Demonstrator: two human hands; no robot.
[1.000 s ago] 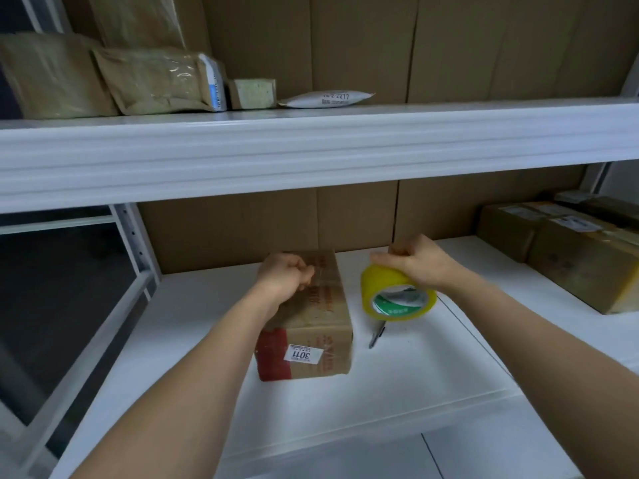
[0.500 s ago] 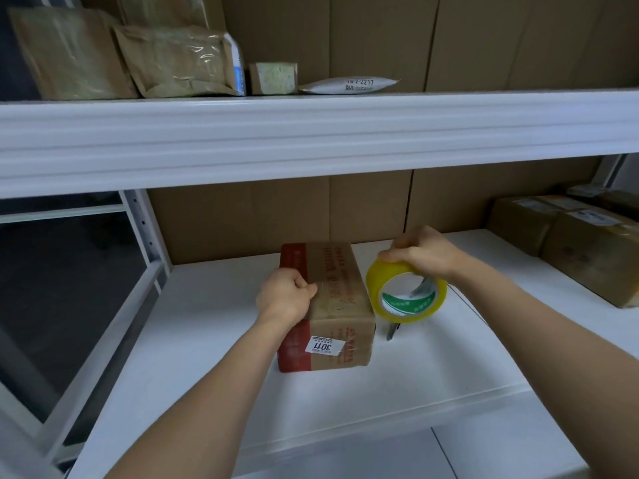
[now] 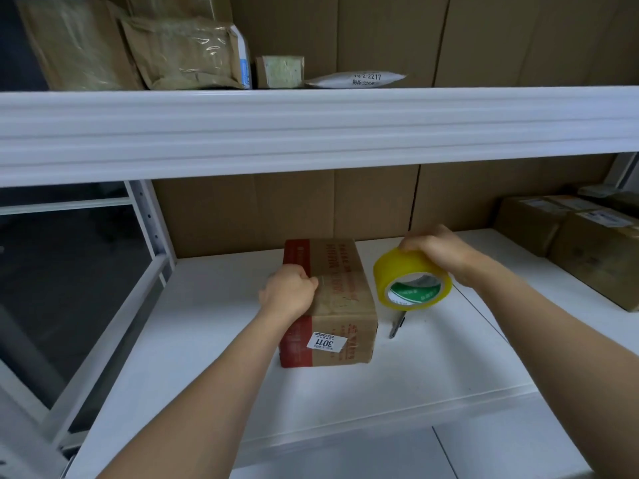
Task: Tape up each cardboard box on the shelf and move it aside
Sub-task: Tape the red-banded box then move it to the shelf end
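- Cardboard box [image 3: 340, 299] sits on the white shelf [image 3: 214, 368], red band on its left side.
- Left hand [image 3: 288, 294] curled, pressing down on box top at left edge.
- Right hand [image 3: 436, 251] grips yellow tape roll [image 3: 411, 279] just right of box.
- Pen [image 3: 397, 324] lies under roll.

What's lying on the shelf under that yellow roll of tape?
A slim grey tool, perhaps a pen or cutter, pokes out below the tape roll held in the right hand; its far end is covered by the roll.
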